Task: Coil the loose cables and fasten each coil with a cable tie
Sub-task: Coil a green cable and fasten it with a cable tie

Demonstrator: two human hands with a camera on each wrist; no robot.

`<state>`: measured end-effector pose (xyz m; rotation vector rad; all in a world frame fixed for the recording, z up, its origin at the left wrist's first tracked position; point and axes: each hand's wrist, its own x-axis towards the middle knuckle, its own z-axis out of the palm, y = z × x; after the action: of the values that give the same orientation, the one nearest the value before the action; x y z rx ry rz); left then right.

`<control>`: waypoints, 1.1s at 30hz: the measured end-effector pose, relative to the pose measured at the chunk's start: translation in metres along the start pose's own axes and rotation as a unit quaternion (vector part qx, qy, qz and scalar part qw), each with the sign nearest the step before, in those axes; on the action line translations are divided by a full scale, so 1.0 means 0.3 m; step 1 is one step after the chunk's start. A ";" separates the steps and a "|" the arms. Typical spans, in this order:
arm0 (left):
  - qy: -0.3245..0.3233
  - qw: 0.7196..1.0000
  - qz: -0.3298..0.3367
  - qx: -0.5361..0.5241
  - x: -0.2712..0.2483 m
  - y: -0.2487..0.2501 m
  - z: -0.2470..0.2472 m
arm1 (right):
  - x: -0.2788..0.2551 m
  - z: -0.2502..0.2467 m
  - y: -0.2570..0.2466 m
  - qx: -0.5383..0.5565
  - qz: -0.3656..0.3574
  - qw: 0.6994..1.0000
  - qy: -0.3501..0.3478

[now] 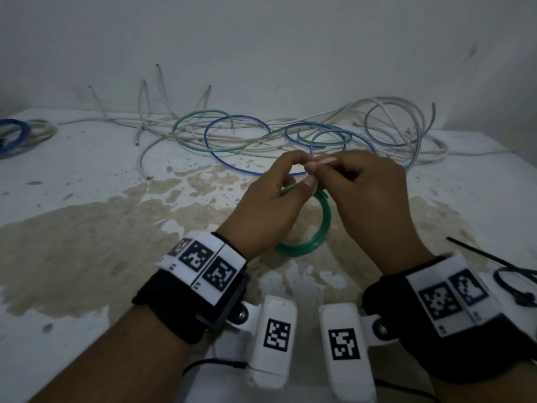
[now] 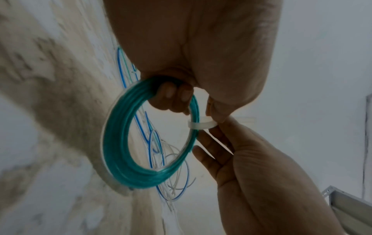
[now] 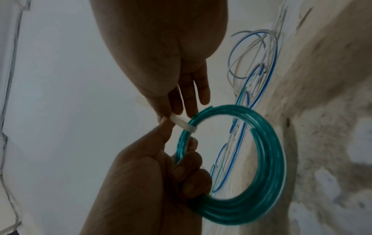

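Nearest the camera, 2 forearms wore black wrist straps carrying white blocks printed with square black-and-white markers. Just beyond, the left hand (image 1: pixel 270 205) curled its lower fingers through a round, glossy teal cable coil (image 2: pixel 128 143) of several smooth plastic turns, holding it above the table (image 1: pixel 87 170); its thumb and forefinger met at a flat, translucent white cable tie (image 2: pixel 201 124) looped around the coil's strands. The right hand (image 1: pixel 372 199) pinched the tie's free end between thumb and forefinger, its remaining fingers (image 3: pixel 198 89) extended loosely and holding nothing.

At the right edge lay thin black cable ties (image 1: pixel 511 274), 1 bent into a loop. The table's white surface was rough and blotched with tan stains. Farther back sprawled loose cables (image 1: pixel 261 132), slender white, blue and green strands in overlapping loops. At the far left sat a blue coil (image 1: pixel 16 135) beside a pale one, near the plain whitish wall (image 1: pixel 261 39).
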<state>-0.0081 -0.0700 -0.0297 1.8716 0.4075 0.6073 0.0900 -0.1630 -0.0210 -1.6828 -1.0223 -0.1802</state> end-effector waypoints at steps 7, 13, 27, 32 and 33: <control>0.049 0.998 0.032 -0.029 0.005 -0.015 0.002 | 0.003 -0.007 0.000 -0.008 -0.005 1.000 -0.015; 0.061 0.996 0.033 -0.055 0.003 -0.012 0.005 | 0.003 -0.019 -0.019 -0.005 -0.012 0.999 -0.032; 0.080 0.994 0.058 -0.038 0.004 -0.021 0.009 | 0.005 -0.029 -0.012 0.003 -0.012 0.999 -0.046; 0.094 0.993 0.059 -0.047 0.008 -0.028 0.016 | 0.000 -0.030 -0.014 -0.024 -0.050 0.996 -0.063; 0.094 0.993 0.059 -0.050 0.008 -0.028 0.017 | 0.002 -0.032 -0.015 -0.026 -0.060 0.996 -0.060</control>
<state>-0.0031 -0.0695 -0.0385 1.7581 0.3833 0.8734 0.0906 -0.1707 -0.0138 -1.6971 -1.2193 -0.1878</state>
